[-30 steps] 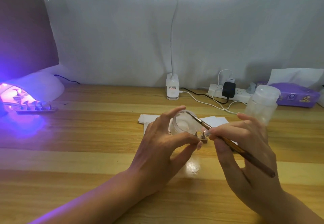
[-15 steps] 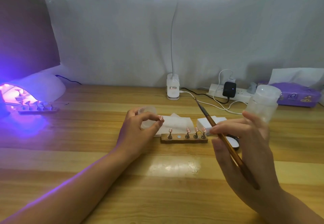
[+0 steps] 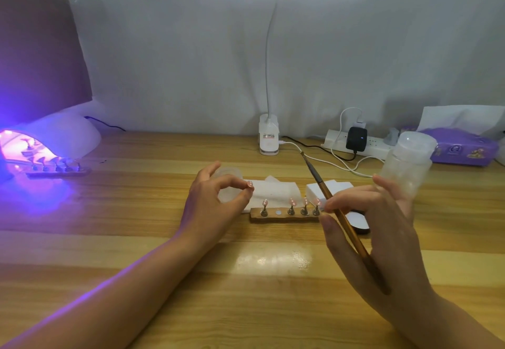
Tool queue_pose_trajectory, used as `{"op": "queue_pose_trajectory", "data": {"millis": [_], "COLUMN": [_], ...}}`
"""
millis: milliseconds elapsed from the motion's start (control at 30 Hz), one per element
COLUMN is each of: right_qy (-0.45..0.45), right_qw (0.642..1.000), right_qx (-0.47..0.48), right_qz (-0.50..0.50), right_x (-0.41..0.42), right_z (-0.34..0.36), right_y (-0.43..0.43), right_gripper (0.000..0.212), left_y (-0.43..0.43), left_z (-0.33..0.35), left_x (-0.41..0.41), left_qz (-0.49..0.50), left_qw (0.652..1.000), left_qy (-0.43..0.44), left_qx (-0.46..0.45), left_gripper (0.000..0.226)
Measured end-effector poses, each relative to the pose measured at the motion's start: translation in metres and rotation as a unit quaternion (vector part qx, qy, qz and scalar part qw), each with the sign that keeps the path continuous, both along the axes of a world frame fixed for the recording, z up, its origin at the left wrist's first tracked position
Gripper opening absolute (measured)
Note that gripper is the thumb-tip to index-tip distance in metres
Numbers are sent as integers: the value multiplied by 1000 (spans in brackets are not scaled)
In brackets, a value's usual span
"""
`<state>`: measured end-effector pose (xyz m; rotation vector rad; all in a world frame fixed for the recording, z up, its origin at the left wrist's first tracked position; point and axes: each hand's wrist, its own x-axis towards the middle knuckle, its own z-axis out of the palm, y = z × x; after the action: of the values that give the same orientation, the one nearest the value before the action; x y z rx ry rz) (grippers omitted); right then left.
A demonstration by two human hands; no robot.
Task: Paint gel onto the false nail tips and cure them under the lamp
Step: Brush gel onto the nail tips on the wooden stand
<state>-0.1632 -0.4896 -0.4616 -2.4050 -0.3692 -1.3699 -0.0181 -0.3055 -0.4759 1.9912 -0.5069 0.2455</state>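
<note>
A: Where are the nail tips (image 3: 291, 201)?
B: Four are on the wooden stand (image 3: 284, 217). The right hand (image 3: 382, 239), pinching the brush (image 3: 322, 188), covers the stand's right end.
A: And the left hand (image 3: 216, 206)?
B: It's left of the stand, fingers curled round a frosted jar (image 3: 231, 175). Cotton pads (image 3: 276, 187) lie behind the stand, and the curing lamp (image 3: 54, 141) glows far left.

Pink nail tips (image 3: 291, 201), violet-glowing curing lamp (image 3: 41, 146)

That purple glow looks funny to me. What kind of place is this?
Probably a home nail-art desk: a glowing curing lamp, a wooden stand holding false nail tips, and a gel brush held in the right hand.
</note>
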Motion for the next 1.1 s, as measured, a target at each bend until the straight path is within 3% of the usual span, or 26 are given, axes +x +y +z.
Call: {"op": "queue_pose_trajectory", "data": {"millis": [200, 400, 667, 1100], "right_qy": [27, 47, 40, 62], "right_qw": [998, 992, 997, 995], "right_qx": [55, 110, 70, 76], "right_qz": [-6, 29, -9, -9], "right_x": [-2, -6, -6, -6], "right_z": [0, 3, 7, 1], "right_y": [6, 15, 16, 21], "right_gripper": [13, 9, 18, 15], "left_y": [-1, -8, -17, -16], "left_z": [3, 3, 0, -2], "left_x": [-7, -25, -35, -32], "left_qz": [-1, -27, -123, -137], "left_qw": [999, 956, 952, 957], "left_qy": [-54, -290, -279, -255], "left_qx": [-5, 39, 12, -2], "left_gripper": [4, 5, 11, 8]}}
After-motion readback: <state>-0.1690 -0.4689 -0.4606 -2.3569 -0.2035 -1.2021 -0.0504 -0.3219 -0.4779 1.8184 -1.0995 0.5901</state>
